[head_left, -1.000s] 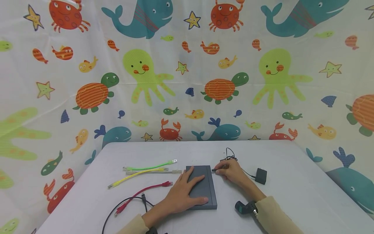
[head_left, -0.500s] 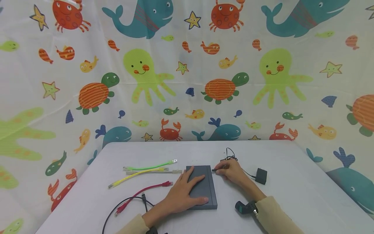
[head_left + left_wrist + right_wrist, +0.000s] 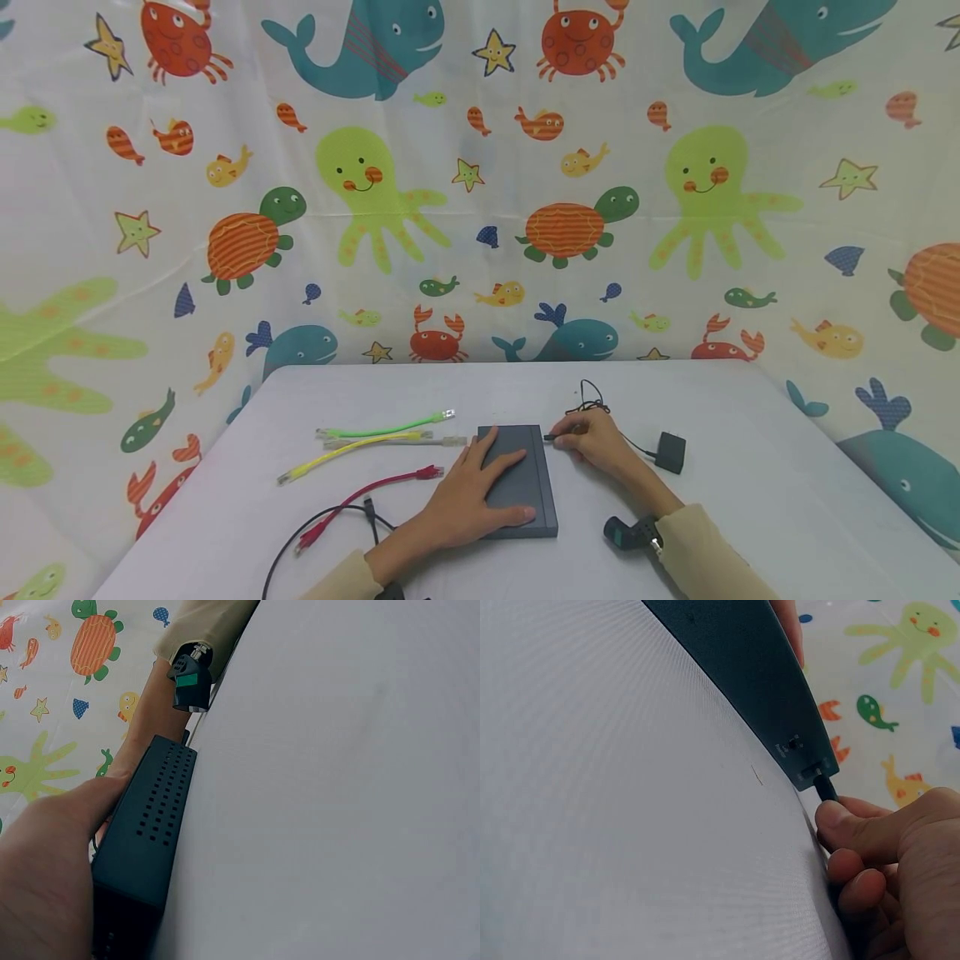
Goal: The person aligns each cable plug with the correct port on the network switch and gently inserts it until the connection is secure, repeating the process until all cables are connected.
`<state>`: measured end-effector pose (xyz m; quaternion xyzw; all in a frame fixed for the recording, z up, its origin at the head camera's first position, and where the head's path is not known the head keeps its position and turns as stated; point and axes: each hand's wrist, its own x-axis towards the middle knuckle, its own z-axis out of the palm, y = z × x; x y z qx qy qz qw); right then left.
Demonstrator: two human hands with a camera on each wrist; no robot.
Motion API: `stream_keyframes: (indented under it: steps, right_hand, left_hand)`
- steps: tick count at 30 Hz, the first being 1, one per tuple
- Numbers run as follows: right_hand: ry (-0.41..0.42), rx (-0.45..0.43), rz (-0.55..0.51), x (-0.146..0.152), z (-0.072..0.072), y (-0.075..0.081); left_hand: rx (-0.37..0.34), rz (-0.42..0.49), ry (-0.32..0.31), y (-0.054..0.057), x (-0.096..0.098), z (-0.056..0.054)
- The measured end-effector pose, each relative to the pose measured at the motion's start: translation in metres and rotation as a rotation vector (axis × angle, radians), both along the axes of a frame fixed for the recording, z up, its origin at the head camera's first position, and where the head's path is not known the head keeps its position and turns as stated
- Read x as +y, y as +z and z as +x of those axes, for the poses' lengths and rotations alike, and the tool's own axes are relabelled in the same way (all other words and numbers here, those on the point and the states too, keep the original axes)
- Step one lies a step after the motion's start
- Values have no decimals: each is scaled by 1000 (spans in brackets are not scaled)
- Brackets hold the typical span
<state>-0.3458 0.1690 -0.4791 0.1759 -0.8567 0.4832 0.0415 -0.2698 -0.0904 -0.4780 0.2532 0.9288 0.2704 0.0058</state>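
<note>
A flat dark grey network box (image 3: 517, 492) lies on the white table in the head view. My left hand (image 3: 468, 500) rests on its top with the fingers spread. In the left wrist view, the thumb side of that hand (image 3: 52, 862) lies along the box, whose side (image 3: 161, 795) has rows of vent holes. At the box's right side, my right hand (image 3: 596, 442) pinches a small black plug (image 3: 825, 787) between thumb and finger. The plug's tip meets a socket near the box's corner; how deep it sits I cannot tell.
Right of my right hand lies a black power adapter (image 3: 670, 452), with a thin coiled cord (image 3: 588, 406) behind the hand. Left of the box lie green (image 3: 390, 426), yellow (image 3: 352, 450), grey (image 3: 448, 441) and red (image 3: 360, 496) network cables, plus a black cable (image 3: 288, 542).
Both hands, the plug and the box look the same. The left part of the printed backdrop has shifted slightly to the right.
</note>
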Motion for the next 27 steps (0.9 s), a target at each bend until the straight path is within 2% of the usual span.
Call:
stream_keyframes:
  steps: [14,27]
  right_hand:
    - [-30,-22,32,-1,-2,0]
    - [-10,-11,32,-1,-3,0]
  left_hand:
    - [1,-8,5,0,0,-1]
    - [-1,-13,12,-2,-2,-3]
